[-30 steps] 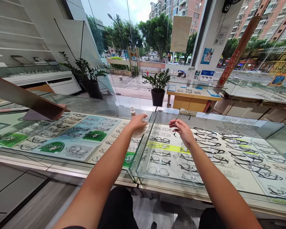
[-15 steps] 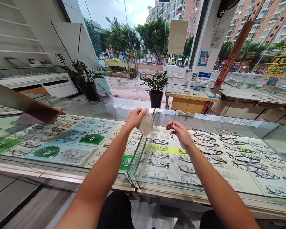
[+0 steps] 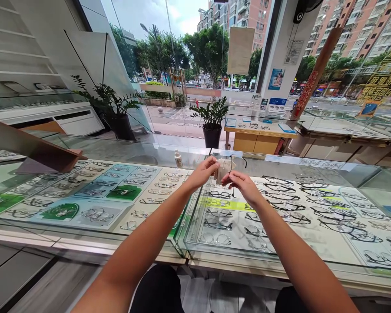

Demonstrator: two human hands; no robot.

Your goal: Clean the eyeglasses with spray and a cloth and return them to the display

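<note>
Above the glass display case my left hand (image 3: 206, 172) grips a pale cloth (image 3: 220, 173), which hangs from its fingers against a pair of eyeglasses. My right hand (image 3: 243, 184) is closed on those eyeglasses (image 3: 232, 161), pinching them near the dark frame. One dark temple curves up to the right behind the hand; the lenses are mostly covered by the cloth and fingers. A small white bottle (image 3: 178, 159) with a label stands on the glass top, left of my left hand.
Glass display cases (image 3: 195, 198) spread beneath my arms, with many rows of eyeglasses (image 3: 282, 191) inside. A brown slanted board (image 3: 52, 148) stands on the left counter. Beyond are a potted plant (image 3: 211, 119) and a wooden display table (image 3: 260, 141).
My left hand has moved right with the cloth, bringing it to the eyeglasses in my right hand. The white bottle, mostly hidden earlier, now shows.
</note>
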